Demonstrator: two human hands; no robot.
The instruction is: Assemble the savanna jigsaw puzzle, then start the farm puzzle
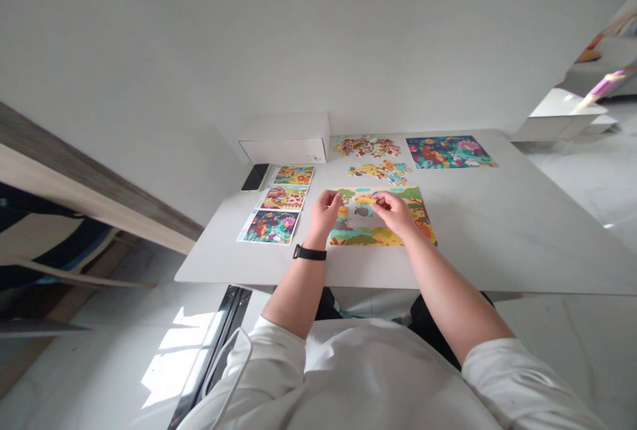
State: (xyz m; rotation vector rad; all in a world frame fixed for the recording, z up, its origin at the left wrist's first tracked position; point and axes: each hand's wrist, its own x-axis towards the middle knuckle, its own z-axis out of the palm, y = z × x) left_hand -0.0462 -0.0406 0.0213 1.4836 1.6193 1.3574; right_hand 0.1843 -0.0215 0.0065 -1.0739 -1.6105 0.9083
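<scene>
A partly assembled jigsaw puzzle (383,237) with trees and a yellow ground lies in front of me, with a grey gap left of its middle. My right hand (395,212) pinches a yellow puzzle piece (367,200) over the upper part of that gap. Over the puzzle's left edge is my left hand (326,210), thumb and fingers closed together. Whatever may be between its fingertips is too small to make out. One loose dark-patterned piece (361,212) shows inside the gap, below the yellow one.
Behind the puzzle lie a yellow-and-blue pile of pieces (381,170) and a redder pile (368,146). A dark floral puzzle (448,152) is at the back right. To the left are a picture sheet (283,198), a phone (255,177) and a white box (286,138) against the wall.
</scene>
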